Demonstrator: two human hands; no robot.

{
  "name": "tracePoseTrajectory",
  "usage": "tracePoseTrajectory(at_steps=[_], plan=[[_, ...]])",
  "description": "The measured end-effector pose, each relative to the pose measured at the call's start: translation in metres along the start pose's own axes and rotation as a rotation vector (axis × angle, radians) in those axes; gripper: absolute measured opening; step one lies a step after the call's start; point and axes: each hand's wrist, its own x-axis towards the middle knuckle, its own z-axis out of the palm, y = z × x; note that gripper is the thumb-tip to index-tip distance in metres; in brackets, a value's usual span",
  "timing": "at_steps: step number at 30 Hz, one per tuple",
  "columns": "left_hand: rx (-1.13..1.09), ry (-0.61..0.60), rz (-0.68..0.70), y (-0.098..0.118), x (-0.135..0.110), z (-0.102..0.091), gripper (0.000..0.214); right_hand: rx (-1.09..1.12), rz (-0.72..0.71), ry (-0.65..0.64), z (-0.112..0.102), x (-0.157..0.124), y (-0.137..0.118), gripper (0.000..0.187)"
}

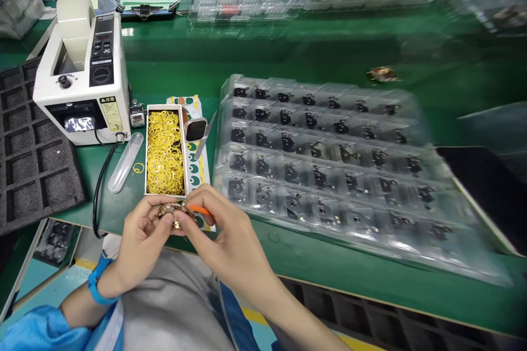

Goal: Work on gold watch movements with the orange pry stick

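My left hand pinches a small, round, gold-coloured metal part between thumb and fingers, just in front of the white box. My right hand is closed on a slim orange tool, its thumb and fingertips touching the part's right side. Fingers cover much of the part, and the tool's ends are hidden. Right beyond both hands, the white box holds many thin yellow rings. Beside it lies a sheet with punched-out shapes, partly under a dark-faced piece and a pointed metal blade or tweezers.
A white tape dispenser stands left, its black cable hanging forward. Clear trays of black parts cover the right side. A black foam tray lies far left; a clear plastic tube is near the box. Clipboards sit behind.
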Motion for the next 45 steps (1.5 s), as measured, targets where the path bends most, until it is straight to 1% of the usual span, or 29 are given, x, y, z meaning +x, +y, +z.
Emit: tracePoseTrajectory(at_steps=[2,4,6,8,9,10,12,13,14,15,16,19,21,23,27,30,34,37,42,45], plan=[[0.062,-0.029,0.003,0.002,0.002,-0.003,0.033,-0.030,-0.005,-0.016,-0.001,0.002,0.000,0.024],[0.181,-0.034,0.043,0.005,0.006,-0.007,0.023,-0.080,-0.055,-0.045,-0.003,0.003,0.001,0.020],[0.322,-0.002,0.139,0.009,0.009,-0.010,0.012,-0.135,-0.167,-0.031,-0.004,0.003,0.000,0.014],[0.397,0.069,0.218,0.012,0.011,-0.012,0.007,-0.204,-0.313,0.056,-0.006,-0.002,-0.003,0.008],[0.392,0.104,0.219,0.013,0.011,-0.012,0.008,-0.251,-0.386,0.101,-0.006,-0.006,-0.005,0.008],[0.363,0.132,0.189,0.013,0.011,-0.011,0.010,-0.301,-0.463,0.140,-0.006,-0.010,-0.007,0.009],[0.258,0.151,0.083,0.012,0.009,-0.010,0.017,-0.390,-0.624,0.159,-0.003,-0.020,-0.009,0.013],[0.200,0.143,0.032,0.012,0.008,-0.009,0.022,-0.422,-0.683,0.156,-0.002,-0.023,-0.009,0.015],[0.145,0.129,-0.008,0.011,0.007,-0.008,0.028,-0.447,-0.707,0.158,0.000,-0.025,-0.008,0.016],[0.095,0.115,-0.039,0.011,0.005,-0.007,0.033,-0.464,-0.697,0.174,0.002,-0.026,-0.006,0.018],[0.052,0.102,-0.064,0.011,0.004,-0.006,0.035,-0.476,-0.656,0.198,0.004,-0.026,-0.003,0.019],[-0.027,0.063,-0.103,0.012,-0.002,-0.003,0.040,-0.483,-0.500,0.276,0.006,-0.018,0.005,0.020],[-0.027,0.051,-0.097,0.012,-0.006,-0.001,0.043,-0.451,-0.472,0.275,0.005,-0.014,0.007,0.019],[0.006,0.054,-0.067,0.011,-0.009,0.000,0.038,-0.410,-0.471,0.243,0.004,-0.012,0.007,0.018],[0.114,0.060,0.036,0.008,-0.013,0.003,0.021,-0.384,-0.511,0.212,0.004,-0.012,0.008,0.017],[0.208,0.088,0.092,0.007,-0.014,0.003,0.016,-0.389,-0.552,0.203,0.004,-0.012,0.011,0.018],[0.314,0.110,0.140,0.009,-0.014,0.002,0.018,-0.363,-0.618,0.145,0.000,-0.010,0.015,0.015],[0.399,0.100,0.217,0.009,-0.015,0.001,0.021,-0.348,-0.616,0.128,-0.002,-0.009,0.014,0.016],[0.520,0.076,0.347,0.007,-0.018,0.000,0.026,-0.293,-0.521,0.178,0.003,-0.013,0.010,0.012],[0.524,0.068,0.367,0.006,-0.018,0.000,0.028,-0.291,-0.511,0.217,0.006,-0.015,0.009,0.011]])
